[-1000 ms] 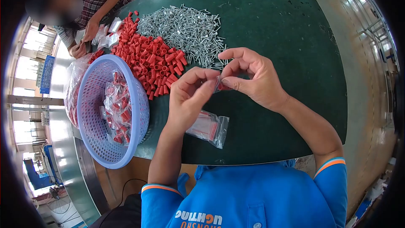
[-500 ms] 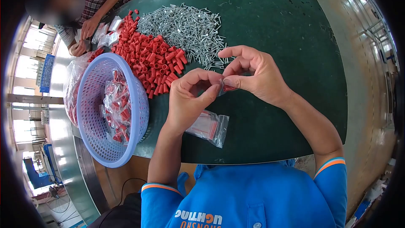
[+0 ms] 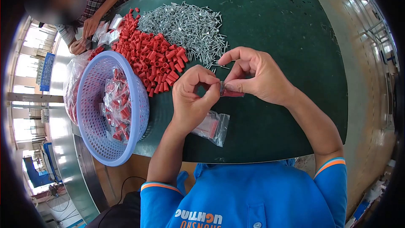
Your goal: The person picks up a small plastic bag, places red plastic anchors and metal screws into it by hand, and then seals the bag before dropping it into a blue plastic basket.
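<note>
Across the middle: dark green table (image 3: 278,21), its top scuffed and speckled toward the far right corner.
Left side: shiny metal bench (image 3: 69,160), with windows (image 3: 25,124) and a blue panel (image 3: 47,71) past it.
Right side: pale floor (image 3: 363,80), running along the table toward metal frames (image 3: 375,29).
Edges: the table's right edge bows outward, coming down beside the right forearm; the near edge lies just ahead of the blue shirt (image 3: 253,194).
Room to move: green surface stretches from the right hand (image 3: 261,78) to the right edge; on the other side, caps (image 3: 154,61) and basket (image 3: 134,109) crowd nearer the left hand (image 3: 187,95).
Held bag (image 3: 233,94): small, clear, red inside, between the two hands above the table.
Left fingers: thumb and forefinger pinching one end of the held bag, making a ring.
Right fingers: thumb pressed on the held bag, forefinger arched apart; which fingertip backs the thumb, I cannot tell.
Pack (image 3: 213,128): clear, red-striped, flat on the table near the left wrist.
Heaps: red caps, touching grey screws (image 3: 185,29) beyond.
Basket: lilac, perforated, at the table's left edge, holding filled bags (image 3: 118,114).
Far left: another person's hands (image 3: 90,26), close to white packets (image 3: 110,37).
</note>
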Tool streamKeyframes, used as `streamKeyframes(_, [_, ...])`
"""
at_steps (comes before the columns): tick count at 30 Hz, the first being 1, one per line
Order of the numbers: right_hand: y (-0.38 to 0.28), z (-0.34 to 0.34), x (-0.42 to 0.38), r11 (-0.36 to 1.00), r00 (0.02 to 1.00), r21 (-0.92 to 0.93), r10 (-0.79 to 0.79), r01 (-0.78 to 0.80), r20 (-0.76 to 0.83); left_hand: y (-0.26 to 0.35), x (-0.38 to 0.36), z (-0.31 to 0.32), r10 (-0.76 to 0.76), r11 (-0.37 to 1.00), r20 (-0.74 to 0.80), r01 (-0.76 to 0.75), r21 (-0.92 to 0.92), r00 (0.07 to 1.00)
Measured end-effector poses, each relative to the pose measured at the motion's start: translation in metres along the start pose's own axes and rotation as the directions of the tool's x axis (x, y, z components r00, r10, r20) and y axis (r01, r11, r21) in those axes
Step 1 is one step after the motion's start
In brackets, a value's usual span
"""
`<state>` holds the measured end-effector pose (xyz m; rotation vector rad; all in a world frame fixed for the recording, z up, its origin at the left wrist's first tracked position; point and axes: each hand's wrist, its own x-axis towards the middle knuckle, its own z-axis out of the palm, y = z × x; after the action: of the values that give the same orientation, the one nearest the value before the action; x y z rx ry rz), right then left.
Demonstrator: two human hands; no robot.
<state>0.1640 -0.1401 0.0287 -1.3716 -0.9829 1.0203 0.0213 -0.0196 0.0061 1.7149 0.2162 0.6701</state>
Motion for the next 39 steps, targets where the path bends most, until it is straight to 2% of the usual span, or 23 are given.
streamKeyframes(3, [0.0, 0.0, 0.001, 0.998, 0.998, 0.057, -0.039, 0.042, -0.046, 0.0, 0.004, -0.007, -0.154, 0.934, -0.1, 0.112, -0.338, 0.983])
streamKeyframes(5, [0.002, -0.002, 0.002, 0.979, 0.992, 0.205, 0.013, 0.012, -0.124, 0.0, 0.006, -0.008, -0.15, 0.939, -0.159, 0.091, -0.332, 0.976])
streamKeyframes(7, [0.002, 0.0, 0.003, 0.977, 0.989, 0.209, -0.001, 0.032, -0.145, 0.002, 0.003, -0.002, -0.155, 0.954, -0.15, 0.109, -0.28, 0.977])
streamKeyframes(8, [0.001, 0.001, 0.004, 0.975, 0.986, 0.214, -0.015, 0.051, -0.166, 0.002, 0.001, 0.001, -0.067, 0.978, -0.108, 0.045, -0.202, 0.992])
streamKeyframes(9, [0.001, 0.001, 0.004, 0.975, 0.986, 0.215, -0.016, 0.052, -0.167, -0.002, 0.002, 0.0, 0.06, 0.998, -0.093, -0.062, -0.021, 0.994])
streamKeyframes(11, [0.0, 0.001, 0.003, 0.974, 0.985, 0.218, -0.028, 0.065, -0.173, 0.003, 0.005, 0.0, 0.232, 0.93, -0.028, -0.213, 0.3, 0.972])
streamKeyframes(14, [0.006, -0.001, 0.002, 0.981, 0.993, 0.187, -0.021, 0.042, -0.114, 0.0, 0.005, 0.002, 0.2, 0.937, -0.079, -0.167, 0.307, 0.977])
streamKeyframes(18, [0.004, 0.003, 0.0, 0.992, 0.989, 0.096, -0.067, 0.08, -0.134, -0.003, 0.004, 0.001, 0.132, 0.958, -0.038, -0.117, 0.262, 0.991])
streamKeyframes(20, [0.004, 0.004, 0.0, 0.987, 0.972, -0.076, -0.151, 0.139, -0.18, -0.004, 0.004, 0.001, 0.098, 0.964, -0.007, -0.093, 0.248, 0.995])
streamKeyframes(23, [0.004, 0.006, -0.001, 0.967, 0.956, -0.178, -0.218, 0.184, -0.197, -0.002, 0.002, -0.001, 0.03, 0.972, 0.038, -0.038, 0.232, 0.999])
streamKeyframes(27, [0.004, 0.009, -0.002, 0.959, 0.946, -0.191, -0.25, 0.211, -0.208, -0.001, 0.003, 0.001, 0.067, 0.982, 0.041, -0.073, 0.175, 0.997])
streamKeyframes(29, [0.005, 0.01, -0.002, 0.952, 0.945, -0.213, -0.261, 0.218, -0.197, 0.003, 0.003, 0.003, 0.15, 0.924, 0.022, -0.148, 0.352, 0.988])
streamKeyframes(33, [0.004, 0.011, -0.003, 0.951, 0.953, -0.233, -0.246, 0.203, -0.175, 0.005, 0.001, 0.005, 0.127, 0.907, 0.012, -0.121, 0.403, 0.992])
streamKeyframes(34, [0.0, 0.01, -0.003, 0.984, 0.97, -0.096, -0.168, 0.153, -0.175, 0.003, -0.001, 0.004, -0.028, 0.981, -0.052, 0.038, 0.191, 0.998])
streamKeyframes(35, [-0.001, 0.01, -0.002, 0.994, 0.983, 0.042, -0.089, 0.097, -0.162, 0.001, -0.001, 0.004, -0.193, 0.981, -0.081, 0.191, -0.038, 0.978])
streamKeyframes(36, [-0.001, 0.009, -0.002, 0.994, 0.983, 0.042, -0.09, 0.098, -0.161, 0.001, 0.0, 0.003, -0.192, 0.981, -0.083, 0.19, -0.038, 0.978])
streamKeyframes(38, [0.001, 0.007, -0.001, 0.991, 0.978, 0.09, -0.082, 0.101, -0.193, 0.0, 0.002, 0.001, -0.204, 0.937, -0.135, 0.154, -0.312, 0.97])
streamKeyframes(39, [0.001, 0.007, -0.001, 0.991, 0.977, 0.089, -0.082, 0.101, -0.195, 0.001, 0.002, 0.002, -0.203, 0.937, -0.134, 0.153, -0.313, 0.97])
